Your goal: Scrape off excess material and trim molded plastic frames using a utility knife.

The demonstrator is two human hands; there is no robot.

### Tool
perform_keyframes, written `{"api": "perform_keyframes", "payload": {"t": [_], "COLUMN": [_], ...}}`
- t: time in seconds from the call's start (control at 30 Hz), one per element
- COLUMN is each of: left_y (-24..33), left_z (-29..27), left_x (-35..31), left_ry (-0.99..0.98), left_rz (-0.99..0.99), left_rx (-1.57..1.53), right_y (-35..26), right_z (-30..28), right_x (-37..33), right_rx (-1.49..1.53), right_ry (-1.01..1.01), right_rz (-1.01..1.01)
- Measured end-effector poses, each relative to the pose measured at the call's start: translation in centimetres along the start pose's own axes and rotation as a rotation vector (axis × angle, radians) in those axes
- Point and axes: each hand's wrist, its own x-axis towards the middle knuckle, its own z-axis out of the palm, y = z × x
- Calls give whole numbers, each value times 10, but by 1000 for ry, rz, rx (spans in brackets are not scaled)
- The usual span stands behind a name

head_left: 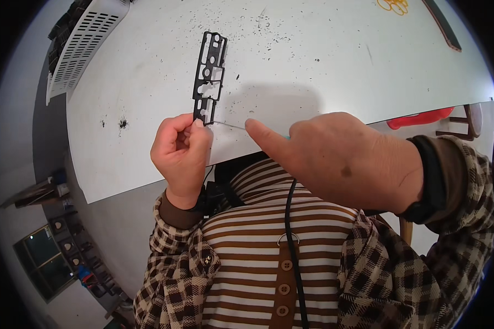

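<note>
My left hand (pixel 180 147) pinches the near end of a long, narrow black plastic frame (pixel 200 90) between thumb and fingers. The frame points away from me over the white table and has several round and square cut-outs. From the right comes my right hand (pixel 335 156), closed with its index finger stretched along a thin metal tool (pixel 230 125). The tool's slim tip reaches the frame's near end, just beside my left thumb. Its handle lies mostly hidden in my right hand; a bit of teal shows by the fingers.
Small black shavings (pixel 263 30) are scattered over the white table (pixel 362 71). A white slotted basket (pixel 85 44) with black parts stands at the far left. Yellow rings (pixel 392 5) and a dark strip (pixel 443 26) lie far right. A red object (pixel 420 119) sits beyond the right edge.
</note>
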Motion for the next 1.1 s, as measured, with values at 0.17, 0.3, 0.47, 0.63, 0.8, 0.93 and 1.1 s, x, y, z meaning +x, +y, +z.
{"api": "perform_keyframes", "payload": {"t": [0.17, 0.3, 0.47, 0.63, 0.8, 0.93, 1.1], "left_y": [-4, -8, -12, -11, -7, -1, 3], "left_z": [3, 3, 1, 1, 5, 6, 13], "left_x": [0, 1, 4, 2, -2, -7, -9], "left_ry": [25, 11, 4, -19, -23, -6, -4], "left_rz": [9, 29, 95, 154, 254, 85, 103], "left_rx": [36, 27, 107, 124, 187, 14, 25], "right_y": [2, 6, -1, -13, -18, 2, 7], "right_z": [2, 5, 4, -11, -16, 11, 2], "right_x": [1, 8, 16, 26, 18, 14, -6], "right_rx": [-27, -17, -97, -102, -151, 146, 227], "right_ry": [-40, 1, -102, -355, -59, 24, 45], "right_rz": [-28, -72, -51, -15, -148, -53, 69]}}
